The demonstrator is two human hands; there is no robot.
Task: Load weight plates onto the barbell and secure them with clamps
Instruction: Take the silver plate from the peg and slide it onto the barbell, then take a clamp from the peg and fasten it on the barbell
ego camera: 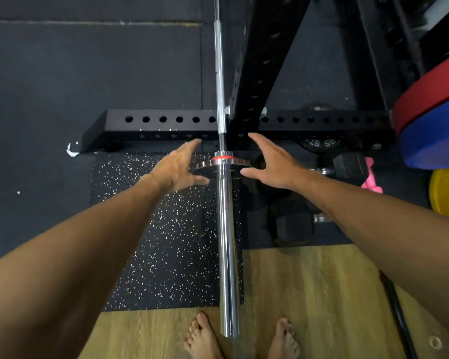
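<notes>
Left hand (178, 169), right hand (272, 165) fingers straight, flanking weight plate (240, 161) on barbell (227, 229); plate lettering unreadable.

Weight plate (219, 170) between the hands, blurred and partly hidden by the left hand (178, 168); coloured plates (433, 120) beyond the right hand (272, 165) cut by the frame edge.

The plate (219, 169) sits on the barbell sleeve (227, 242), pushed up against the collar (223, 157). Left hand (178, 167) spreads beside its left edge, right hand (272, 164) beside its right. Beyond the fingertips runs the rack base (166, 125); dumbbells (293, 221) lie right of the sleeve.
</notes>
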